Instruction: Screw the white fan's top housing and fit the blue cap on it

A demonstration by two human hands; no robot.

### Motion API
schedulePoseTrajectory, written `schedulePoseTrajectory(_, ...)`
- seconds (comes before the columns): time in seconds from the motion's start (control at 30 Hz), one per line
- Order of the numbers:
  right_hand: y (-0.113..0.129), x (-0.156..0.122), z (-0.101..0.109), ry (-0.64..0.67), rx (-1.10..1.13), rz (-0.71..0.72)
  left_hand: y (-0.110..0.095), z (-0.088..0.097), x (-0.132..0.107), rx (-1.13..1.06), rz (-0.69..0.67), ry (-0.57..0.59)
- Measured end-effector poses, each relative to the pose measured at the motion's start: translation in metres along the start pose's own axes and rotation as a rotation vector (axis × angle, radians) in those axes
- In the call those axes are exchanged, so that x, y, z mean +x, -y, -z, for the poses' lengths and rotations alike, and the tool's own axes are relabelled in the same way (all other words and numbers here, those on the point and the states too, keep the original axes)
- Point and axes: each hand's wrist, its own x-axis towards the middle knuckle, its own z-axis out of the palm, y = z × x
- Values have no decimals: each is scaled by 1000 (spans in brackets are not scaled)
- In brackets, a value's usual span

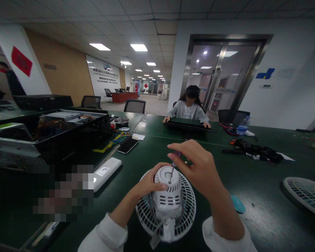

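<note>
- Our fan [168,201] sits lower centre on the bench [147,147].
- Our left grip [150,182], half-curled, holds its housing; we should brace firmly.
- Our right grip [196,165] pinches the screwdriver [173,167]; we should press straight along its axis.

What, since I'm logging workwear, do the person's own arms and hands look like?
The left sleeve and right sleeve are white, loose at the cuff, ending short of the wrists. The left hand and right hand are gloveless, the wrists bare.
</note>
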Motion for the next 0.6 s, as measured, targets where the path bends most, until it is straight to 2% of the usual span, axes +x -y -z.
schedulePoseTrajectory(0.2, 1, -3, 9, 134, 115, -12, 0, 0, 0, -18, -3, 8)
schedulePoseTrajectory(0.37, 2, -3, 5, 33, -64, 12, 2, 1, 0, -34, 10, -3)
schedulePoseTrajectory(0.43, 2, -2, 3, 43, -77, 1, 2, 1, 0, -30, 7, 3)
schedulePoseTrajectory(0.6, 4, -2, 11, 150, 109, -5, -1, 0, 0, -13, -11, 13)
